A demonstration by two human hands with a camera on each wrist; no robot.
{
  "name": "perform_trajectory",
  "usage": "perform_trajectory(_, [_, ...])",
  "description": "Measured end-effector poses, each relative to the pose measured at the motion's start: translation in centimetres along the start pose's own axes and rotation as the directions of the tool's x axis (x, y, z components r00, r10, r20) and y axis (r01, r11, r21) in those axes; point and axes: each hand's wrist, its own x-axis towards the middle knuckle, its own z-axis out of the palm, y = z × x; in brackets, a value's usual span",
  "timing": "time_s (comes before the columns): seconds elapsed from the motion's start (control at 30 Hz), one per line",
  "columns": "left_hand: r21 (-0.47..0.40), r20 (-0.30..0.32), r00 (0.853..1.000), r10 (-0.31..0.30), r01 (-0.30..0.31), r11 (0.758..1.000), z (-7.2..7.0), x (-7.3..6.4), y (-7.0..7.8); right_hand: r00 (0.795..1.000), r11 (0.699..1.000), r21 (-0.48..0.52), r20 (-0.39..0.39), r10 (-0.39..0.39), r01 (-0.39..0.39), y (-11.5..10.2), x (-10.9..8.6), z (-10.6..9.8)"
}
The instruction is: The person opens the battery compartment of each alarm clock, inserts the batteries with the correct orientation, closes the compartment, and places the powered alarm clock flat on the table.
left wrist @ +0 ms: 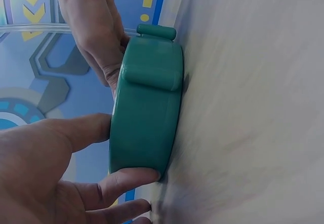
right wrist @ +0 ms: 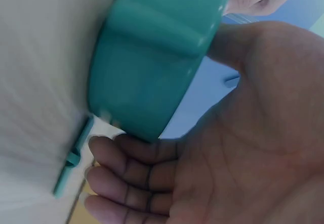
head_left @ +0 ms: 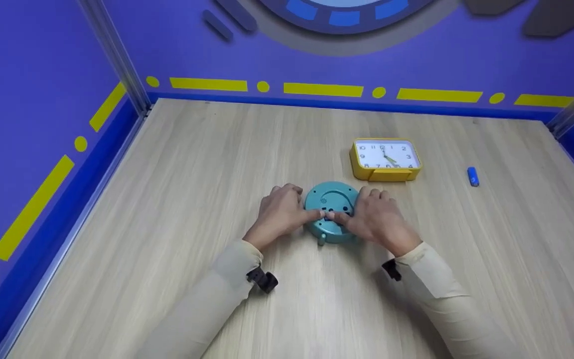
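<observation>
A round teal clock [head_left: 331, 188] lies on the table with its back up, showing a curved recess and small knobs. My left hand [head_left: 281, 213] grips its left edge, the thumb across the back and the index finger low on the side wall in the left wrist view. From the other side my right hand [head_left: 379, 215] holds it, thumb on the back near the left thumb. Both thumb tips meet near the middle of the back. In the right wrist view the right fingers [right wrist: 109, 153] curl at the rim. The clock's face is hidden.
Behind the teal clock stands a yellow rectangular alarm clock [head_left: 391, 173] with a white dial. A small blue cylinder, like a battery [head_left: 473, 176], lies farther right. A thin teal piece [right wrist: 73, 157] lies on the table beside the right hand. Blue-purple panels [head_left: 207, 60] border the table.
</observation>
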Motion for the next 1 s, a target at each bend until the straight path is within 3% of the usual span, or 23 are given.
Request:
perform_trajectory(0.2, [-0.029, 0.012, 1.000, -0.006, 0.006, 1.000, -0.2, 0.0, -0.1, 0.997, 0.990, 0.144, 0.079, -0.005, -0.007, 1.2, 0.3, -0.6])
perform_trajectory(0.33, [-0.040, 0.013, 1.000, -0.006, 0.007, 0.999, -0.2, 0.1, -0.2, 0.991, 0.973, 0.226, 0.112, -0.074, 0.047, 2.7, 0.4, -1.5])
perform_trajectory(0.63, [-0.034, 0.032, 0.999, 0.006, -0.005, 0.999, -0.2, 0.2, -0.4, 0.979, 0.965, 0.163, -0.004, -0.206, 0.204, 3.3, -0.2, -2.1])
perform_trajectory(0.8, [-0.042, 0.045, 0.999, 0.001, 0.000, 0.999, -0.4, 0.2, -0.4, 0.967, 0.959, 0.134, -0.088, -0.238, 0.248, 2.8, -0.3, -2.0])
perform_trajectory(1.0, [-0.045, 0.038, 0.999, -0.006, 0.008, 0.999, -0.4, 0.1, -0.5, 0.953, 0.951, 0.112, -0.135, -0.272, 0.288, 2.7, -0.5, -1.7])
